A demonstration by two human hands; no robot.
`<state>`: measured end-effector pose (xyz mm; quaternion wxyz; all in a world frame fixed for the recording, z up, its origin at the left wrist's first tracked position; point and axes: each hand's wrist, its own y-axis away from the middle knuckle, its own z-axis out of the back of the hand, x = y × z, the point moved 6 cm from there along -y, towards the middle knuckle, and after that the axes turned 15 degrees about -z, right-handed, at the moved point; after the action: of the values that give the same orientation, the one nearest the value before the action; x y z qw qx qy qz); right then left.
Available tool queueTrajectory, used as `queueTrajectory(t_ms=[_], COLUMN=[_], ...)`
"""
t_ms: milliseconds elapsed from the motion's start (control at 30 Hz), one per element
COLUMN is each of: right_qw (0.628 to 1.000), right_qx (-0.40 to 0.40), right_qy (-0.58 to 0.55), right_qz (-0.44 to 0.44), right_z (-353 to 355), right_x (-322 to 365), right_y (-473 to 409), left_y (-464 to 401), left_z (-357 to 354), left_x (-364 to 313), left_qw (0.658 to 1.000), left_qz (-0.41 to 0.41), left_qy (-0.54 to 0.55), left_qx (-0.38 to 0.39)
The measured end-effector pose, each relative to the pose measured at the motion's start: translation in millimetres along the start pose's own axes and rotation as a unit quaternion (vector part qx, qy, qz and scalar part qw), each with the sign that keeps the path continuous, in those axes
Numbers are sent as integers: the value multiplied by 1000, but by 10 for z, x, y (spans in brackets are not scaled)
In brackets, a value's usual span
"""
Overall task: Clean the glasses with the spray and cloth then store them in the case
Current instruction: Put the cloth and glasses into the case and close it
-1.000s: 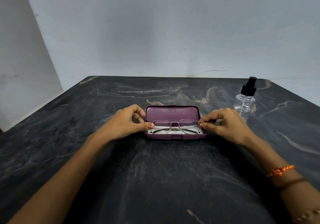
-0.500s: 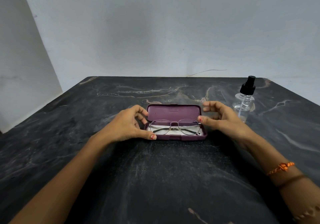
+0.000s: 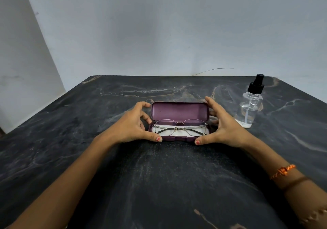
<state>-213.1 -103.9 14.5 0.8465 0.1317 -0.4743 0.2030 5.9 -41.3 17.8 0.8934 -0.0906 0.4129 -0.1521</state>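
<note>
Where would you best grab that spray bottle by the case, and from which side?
Grip the spray bottle around its clear round body, below the black pump. It stands upright right of the case, so probably come in level from its near right side with the right hand.

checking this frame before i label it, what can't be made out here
- Head view: the left hand covers the left end of the case; contact there cannot be confirmed.
- Head view: the right hand covers the case's right end.
- Head view: the white cloth lies under the glasses, so its extent is hidden.
- Head view: the liquid level in the clear spray bottle is hard to judge.
</note>
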Motion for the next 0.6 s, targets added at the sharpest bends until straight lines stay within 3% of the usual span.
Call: queueTrajectory(t_ms=[433, 600], right_qw=[992, 979], right_qx=[-32, -36], right_qy=[62, 156], right_qz=[101, 122], right_z=[18, -61], right_x=[230, 304], right_y=[121, 186], left_y=[-12, -23], left_z=[-48, -55], left_x=[29, -5], left_qw=[999, 997], left_qz=[-17, -53], left_qy=[43, 56], left_qx=[8, 0])
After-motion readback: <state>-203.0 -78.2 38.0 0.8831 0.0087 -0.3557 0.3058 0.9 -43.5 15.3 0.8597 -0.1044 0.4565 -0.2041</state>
